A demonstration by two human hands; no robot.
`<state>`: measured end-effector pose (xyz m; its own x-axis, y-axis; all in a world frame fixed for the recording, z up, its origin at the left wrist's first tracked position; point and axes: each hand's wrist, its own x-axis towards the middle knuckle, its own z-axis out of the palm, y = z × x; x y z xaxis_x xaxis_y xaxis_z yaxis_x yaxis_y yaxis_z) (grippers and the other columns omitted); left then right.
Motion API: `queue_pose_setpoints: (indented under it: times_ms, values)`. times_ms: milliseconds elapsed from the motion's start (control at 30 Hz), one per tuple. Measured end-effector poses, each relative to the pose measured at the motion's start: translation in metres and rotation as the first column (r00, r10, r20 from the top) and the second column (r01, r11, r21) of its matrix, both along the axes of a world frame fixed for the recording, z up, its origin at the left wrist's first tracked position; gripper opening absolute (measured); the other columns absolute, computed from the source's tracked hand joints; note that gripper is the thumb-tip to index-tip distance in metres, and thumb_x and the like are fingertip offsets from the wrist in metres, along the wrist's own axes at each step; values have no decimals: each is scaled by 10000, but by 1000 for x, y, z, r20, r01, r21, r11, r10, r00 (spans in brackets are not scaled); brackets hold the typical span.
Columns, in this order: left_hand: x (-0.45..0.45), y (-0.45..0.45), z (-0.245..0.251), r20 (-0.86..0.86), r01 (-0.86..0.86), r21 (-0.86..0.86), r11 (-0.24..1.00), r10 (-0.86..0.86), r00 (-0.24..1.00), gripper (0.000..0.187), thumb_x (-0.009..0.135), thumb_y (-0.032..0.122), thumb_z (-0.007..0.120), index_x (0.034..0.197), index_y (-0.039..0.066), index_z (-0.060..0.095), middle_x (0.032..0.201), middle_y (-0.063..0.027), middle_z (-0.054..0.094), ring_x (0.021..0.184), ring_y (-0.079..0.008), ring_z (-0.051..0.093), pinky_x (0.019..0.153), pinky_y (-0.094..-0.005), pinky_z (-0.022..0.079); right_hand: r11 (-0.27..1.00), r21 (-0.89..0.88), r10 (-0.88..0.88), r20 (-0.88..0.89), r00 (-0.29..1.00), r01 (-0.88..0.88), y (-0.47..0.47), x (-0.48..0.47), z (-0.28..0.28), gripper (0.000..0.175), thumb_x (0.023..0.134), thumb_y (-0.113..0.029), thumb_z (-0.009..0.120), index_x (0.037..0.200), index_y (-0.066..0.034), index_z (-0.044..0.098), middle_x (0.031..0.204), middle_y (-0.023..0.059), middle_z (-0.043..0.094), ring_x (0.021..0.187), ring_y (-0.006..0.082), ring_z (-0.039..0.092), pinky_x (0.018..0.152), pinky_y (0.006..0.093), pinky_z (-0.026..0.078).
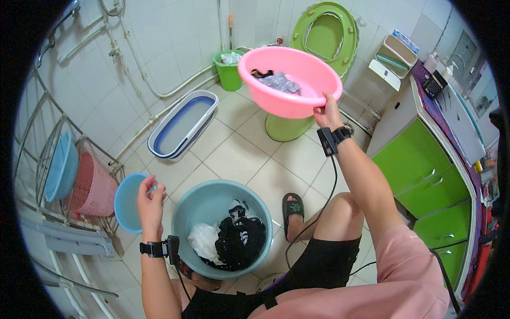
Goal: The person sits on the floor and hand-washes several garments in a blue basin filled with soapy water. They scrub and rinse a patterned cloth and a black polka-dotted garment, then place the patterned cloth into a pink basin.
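Note:
A pink plastic basin (275, 104) is held up above the floor, with my right hand (329, 112) gripping its near right rim. Inside it lie a grey patterned cloth (281, 83) and a small dark cloth item (261, 73). My left hand (151, 201) appears to hold nothing, its fingers loosely bent and apart. It overlaps a smaller light blue basin (126, 205) in the view; whether it touches that basin I cannot tell. On the floor before me sits a large blue-green basin (195, 199). A white cloth (204, 241) and black clothes (241, 241) lie in it.
A white-and-blue collapsible tub (156, 148) stands by the left wall. A green bin (230, 77) and a green toilet (285, 129) are behind. Green cabinets (412, 157) line the right. A metal rack (44, 89) stands left, beside a pink basket (93, 183). Cables trail from both wrists.

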<state>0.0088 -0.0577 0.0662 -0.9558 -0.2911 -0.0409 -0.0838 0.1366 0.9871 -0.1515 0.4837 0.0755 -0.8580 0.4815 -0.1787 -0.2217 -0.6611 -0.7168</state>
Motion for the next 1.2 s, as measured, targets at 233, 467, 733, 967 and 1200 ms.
queue_pose_setpoints:
  times_ms: [233,467,733,967,1200]
  values:
    - [17,7,-37,130,191,-247,950,-163,978,391,914,158,692,1277,48,596,1240,-103,562,918,-145,607,831,-303,519,967,178,-159,-129,979,180,50,-98,-33,123,983,-206,619,1023,-99,570,778,19,603,554,131,528,465,258,401]
    - [34,3,-76,188,222,-366,904,-162,969,412,916,191,709,1272,16,598,1249,-95,582,886,-127,606,794,-289,518,966,250,-19,-154,988,58,84,-147,-80,184,964,-113,616,1124,-50,550,950,50,597,723,167,586,615,303,519]
    - [27,-28,-202,483,413,-381,827,-203,852,476,864,246,743,1258,13,613,1252,-195,566,934,-254,649,855,-358,525,896,285,308,155,939,-341,43,-90,-73,217,1037,-249,505,915,-73,545,802,51,588,733,177,611,709,320,561]
    - [78,10,-304,759,757,-542,366,-174,628,684,730,373,827,1346,170,609,1559,-283,301,1255,-474,525,1027,-510,470,-231,756,691,570,444,-612,-106,76,-63,190,974,-215,611,1087,-61,616,945,38,647,834,107,619,737,289,500]
    - [91,-1,-304,872,876,-369,311,-209,442,428,728,243,770,1097,31,718,1115,-202,706,1081,-354,661,956,-431,527,-516,650,543,752,374,-558,-230,160,-193,362,810,-243,735,1114,-63,659,928,158,704,876,340,678,822,430,536]
